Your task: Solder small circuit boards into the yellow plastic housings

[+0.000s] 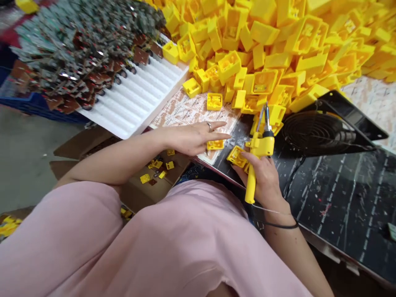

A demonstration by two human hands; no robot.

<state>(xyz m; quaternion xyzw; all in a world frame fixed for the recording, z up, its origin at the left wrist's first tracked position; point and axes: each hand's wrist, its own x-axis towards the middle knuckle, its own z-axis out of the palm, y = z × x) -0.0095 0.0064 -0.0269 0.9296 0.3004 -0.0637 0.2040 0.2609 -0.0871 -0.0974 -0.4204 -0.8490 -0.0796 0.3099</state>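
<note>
My left hand [198, 137] lies flat with its fingers stretched out, over the patterned sheet at the table's near edge. A small yellow plastic case [215, 144] sits partly under those fingers; whether they press on it I cannot tell. My right hand [264, 177] is closed round a yellow soldering gun [261, 146], its metal tip and thin feed tube pointing away from me. Between thumb and fingers the same hand also grips a second yellow plastic case [236, 156], its open side up. Another yellow case [214, 101] stands alone just beyond my left hand.
Yellow cases [262, 37] are heaped across the back. At left, circuit boards [86, 49] with wires pile on a white ribbed foam tray [139, 99]. A black fan [321, 128] stands right of the soldering gun. Below the edge, a cardboard box [136, 189] holds several yellow pieces.
</note>
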